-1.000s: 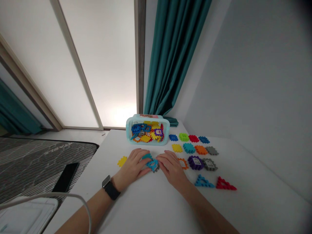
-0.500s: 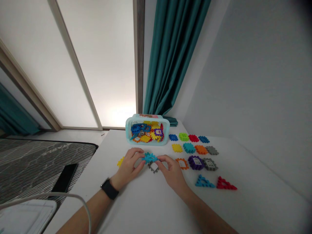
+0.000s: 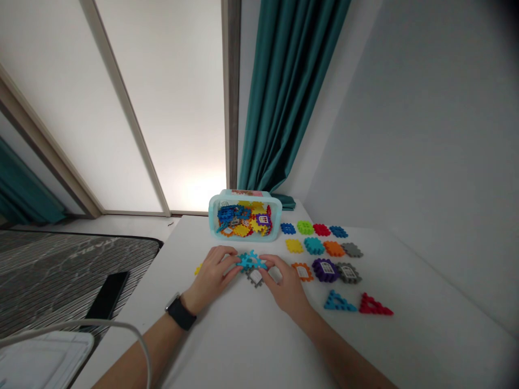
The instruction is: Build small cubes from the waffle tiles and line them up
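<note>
Light-blue toothed building pieces (image 3: 250, 261) are pinched between both hands over the white table. My left hand (image 3: 214, 273), with a dark watch at its wrist, grips their left side with thumb and fingers. The right side is held by my right hand (image 3: 286, 283) in the same way. Just below them, close to my right thumb, lies a grey window piece (image 3: 255, 277); whether it is joined to the blue ones I cannot tell. A yellow piece (image 3: 198, 268) shows partly behind my left hand.
At the back stands a pale turquoise tub (image 3: 245, 238) of mixed pieces. Rows of toothed squares, among them a purple window piece (image 3: 325, 270), lie to the right. Nearer are a blue triangle (image 3: 338, 301) and a red triangle (image 3: 375, 305). A white cable (image 3: 121, 325) crosses the lower left.
The light-blue pieces have tilted, and their teeth now stand higher on the right. Both hands keep their hold; the left covers more of the yellow piece.
</note>
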Tool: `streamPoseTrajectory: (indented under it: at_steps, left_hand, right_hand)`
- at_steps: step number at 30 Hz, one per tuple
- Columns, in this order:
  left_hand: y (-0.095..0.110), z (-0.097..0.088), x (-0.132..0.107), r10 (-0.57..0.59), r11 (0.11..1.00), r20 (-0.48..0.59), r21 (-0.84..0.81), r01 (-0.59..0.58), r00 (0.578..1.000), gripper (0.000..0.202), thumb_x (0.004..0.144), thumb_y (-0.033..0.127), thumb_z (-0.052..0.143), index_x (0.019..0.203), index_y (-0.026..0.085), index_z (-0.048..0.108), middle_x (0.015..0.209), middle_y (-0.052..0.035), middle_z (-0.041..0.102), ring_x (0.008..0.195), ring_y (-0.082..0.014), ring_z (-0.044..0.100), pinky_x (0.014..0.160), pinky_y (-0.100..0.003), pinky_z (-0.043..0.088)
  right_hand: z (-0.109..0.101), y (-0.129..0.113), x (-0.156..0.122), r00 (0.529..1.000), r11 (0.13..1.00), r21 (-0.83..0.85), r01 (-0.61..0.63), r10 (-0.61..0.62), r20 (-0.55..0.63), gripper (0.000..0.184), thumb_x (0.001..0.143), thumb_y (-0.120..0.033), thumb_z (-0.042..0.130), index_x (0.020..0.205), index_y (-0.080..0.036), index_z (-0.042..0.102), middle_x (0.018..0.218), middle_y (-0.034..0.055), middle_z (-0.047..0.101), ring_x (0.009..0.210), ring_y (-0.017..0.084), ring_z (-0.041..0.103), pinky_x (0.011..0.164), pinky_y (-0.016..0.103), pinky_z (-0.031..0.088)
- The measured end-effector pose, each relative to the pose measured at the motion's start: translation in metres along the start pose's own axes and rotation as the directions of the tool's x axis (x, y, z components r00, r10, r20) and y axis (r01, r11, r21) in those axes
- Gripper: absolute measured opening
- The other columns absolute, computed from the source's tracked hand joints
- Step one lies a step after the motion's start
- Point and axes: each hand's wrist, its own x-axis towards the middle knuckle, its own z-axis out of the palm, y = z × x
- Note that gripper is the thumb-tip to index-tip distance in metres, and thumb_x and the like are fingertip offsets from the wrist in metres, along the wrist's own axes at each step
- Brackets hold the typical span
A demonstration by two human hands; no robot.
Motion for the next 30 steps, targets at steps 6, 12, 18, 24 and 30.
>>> streamPoseTrajectory:
  at_steps: [6, 12, 18, 24, 30]
  left_hand:
    - [0.006, -0.001, 0.001, 0.017, 1.0, 0.007, -0.004, -0.017, 1.0, 0.011, 0.099, 0.027, 0.057, 0.103, 0.021, 0.066, 0.101, -0.0082, 0.067, 0.097, -0.0214, 0.063, 0.085, -0.037, 0.053]
    - [0.009, 0.0, 0.002, -0.045, 0.999, 0.008, -0.024, 0.045, 0.999, 0.018, 0.092, 0.03, 0.066, 0.108, 0.021, 0.063, 0.103, -0.0088, 0.067, 0.098, -0.0235, 0.063, 0.086, -0.04, 0.053]
    - [0.008, 0.001, 0.002, -0.025, 0.999, 0.068, -0.037, 0.027, 0.997, 0.026, 0.092, 0.033, 0.067, 0.116, 0.022, 0.063, 0.11, -0.0101, 0.066, 0.101, -0.0245, 0.061, 0.089, -0.042, 0.052]
    - [0.01, -0.001, 0.001, -0.037, 0.996, 0.072, -0.073, 0.042, 0.997, 0.022, 0.096, 0.034, 0.062, 0.115, 0.022, 0.064, 0.111, -0.0102, 0.063, 0.103, -0.0234, 0.06, 0.09, -0.04, 0.053]
    - [0.012, 0.001, 0.001, -0.093, 0.986, 0.043, -0.134, 0.098, 0.995, 0.021, 0.096, 0.033, 0.063, 0.114, 0.022, 0.063, 0.112, -0.0103, 0.061, 0.106, -0.0232, 0.06, 0.092, -0.04, 0.054]
  right_hand:
    - [-0.004, 0.005, 0.0, 0.977, 0.959, -0.191, 0.211, -0.208, 0.037, 0.018, 0.097, -0.028, 0.054, 0.111, -0.024, 0.064, 0.097, 0.0077, 0.072, 0.092, 0.026, 0.066, 0.084, 0.043, 0.053]
    - [-0.005, 0.008, 0.0, 0.968, 0.938, -0.239, 0.249, -0.236, 0.081, 0.016, 0.097, -0.027, 0.055, 0.111, -0.025, 0.064, 0.095, 0.0072, 0.072, 0.093, 0.027, 0.066, 0.083, 0.042, 0.053]
    - [-0.003, 0.005, -0.001, 0.953, 0.93, -0.214, 0.298, -0.277, 0.122, 0.017, 0.099, -0.027, 0.054, 0.114, -0.025, 0.063, 0.095, 0.0067, 0.072, 0.093, 0.026, 0.067, 0.084, 0.042, 0.054]
    - [-0.007, -0.004, 0.0, 0.883, 0.824, -0.322, 0.466, -0.453, 0.118, 0.027, 0.098, -0.022, 0.056, 0.125, -0.024, 0.06, 0.123, 0.0103, 0.068, 0.118, 0.027, 0.061, 0.103, 0.049, 0.05]
    - [-0.01, -0.01, 0.0, 0.83, 0.739, -0.381, 0.556, -0.52, 0.204, 0.034, 0.099, -0.017, 0.055, 0.132, -0.027, 0.058, 0.134, 0.0079, 0.065, 0.129, 0.025, 0.056, 0.114, 0.053, 0.042]
